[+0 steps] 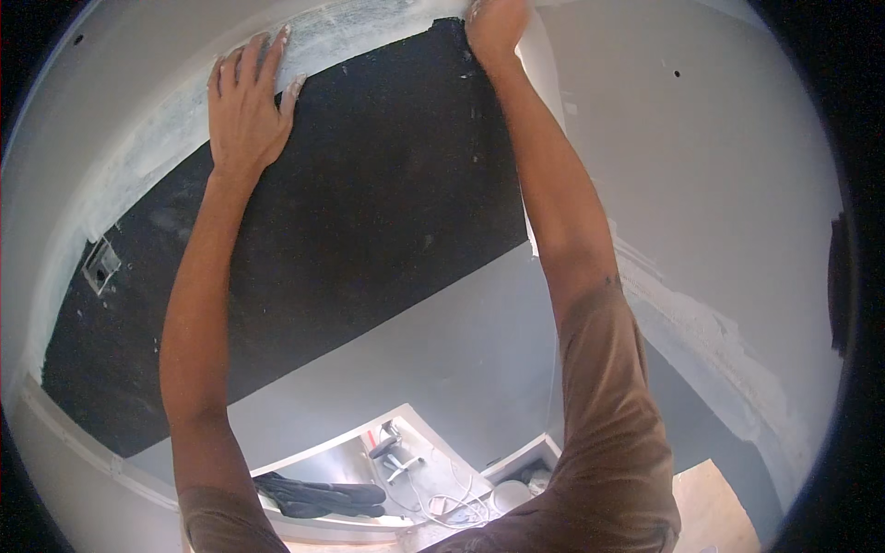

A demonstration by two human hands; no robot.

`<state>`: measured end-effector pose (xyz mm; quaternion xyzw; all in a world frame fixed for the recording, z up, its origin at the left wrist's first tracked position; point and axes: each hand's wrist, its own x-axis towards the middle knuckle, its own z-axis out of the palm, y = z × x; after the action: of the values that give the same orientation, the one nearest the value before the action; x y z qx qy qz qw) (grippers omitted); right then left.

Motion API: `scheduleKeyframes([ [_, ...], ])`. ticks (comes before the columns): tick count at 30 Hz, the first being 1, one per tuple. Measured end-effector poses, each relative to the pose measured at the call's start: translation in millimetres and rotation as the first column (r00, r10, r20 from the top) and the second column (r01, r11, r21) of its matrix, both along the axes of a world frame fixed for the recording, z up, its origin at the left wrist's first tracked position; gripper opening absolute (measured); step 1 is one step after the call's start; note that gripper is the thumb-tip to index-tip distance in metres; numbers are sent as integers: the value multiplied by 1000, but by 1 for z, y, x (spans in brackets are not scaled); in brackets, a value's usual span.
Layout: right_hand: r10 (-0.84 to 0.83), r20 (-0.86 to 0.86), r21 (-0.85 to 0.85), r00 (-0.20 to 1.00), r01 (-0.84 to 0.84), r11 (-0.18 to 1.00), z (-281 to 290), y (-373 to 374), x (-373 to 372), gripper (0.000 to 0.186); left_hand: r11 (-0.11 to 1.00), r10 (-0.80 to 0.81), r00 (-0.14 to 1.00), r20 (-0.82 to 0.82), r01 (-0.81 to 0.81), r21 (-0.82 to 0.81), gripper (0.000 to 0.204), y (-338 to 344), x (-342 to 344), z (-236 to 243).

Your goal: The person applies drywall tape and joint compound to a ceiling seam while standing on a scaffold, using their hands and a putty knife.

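Observation:
My left hand [244,111] lies flat with its fingers stretched over the white-smeared plaster band [152,152] along the upper edge of a large black panel [369,203]. White residue coats its fingertips, and its thumb is spread over the panel's edge. At the panel's top right corner, my right hand [498,29] is closed with the fingers curled. What it holds, if anything, is hidden, and the frame's top edge is close to the hand. Both arms reach upward.
A small square box [101,267] is set in the panel's left part. Below runs a grey wall [415,327]. Lower down, a white-framed ledge [429,461] bears a dark cloth [323,496], white cables [466,507] and a round white container [509,498]. Rough plaster [701,341] crosses the right side.

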<state>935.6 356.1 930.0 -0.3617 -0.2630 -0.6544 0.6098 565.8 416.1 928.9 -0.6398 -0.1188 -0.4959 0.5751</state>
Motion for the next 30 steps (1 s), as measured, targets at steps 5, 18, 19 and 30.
scheduleKeyframes([
  [5,48,68,-114,996,-40,993,-27,-20,-61,24,999,33,999,-5,-33,2,61,-8,-2,2],
  [18,-80,-1,-213,997,78,974,-31,-22,-59,40,999,30,999,29,-31,35,59,-6,0,1],
  [19,-91,-12,-221,996,86,972,-30,-20,-55,41,999,34,999,34,-35,33,59,-6,1,1],
  [30,-114,-23,-263,993,104,959,-30,-41,-53,44,1000,-3,1000,28,3,-9,61,-3,-3,1],
])
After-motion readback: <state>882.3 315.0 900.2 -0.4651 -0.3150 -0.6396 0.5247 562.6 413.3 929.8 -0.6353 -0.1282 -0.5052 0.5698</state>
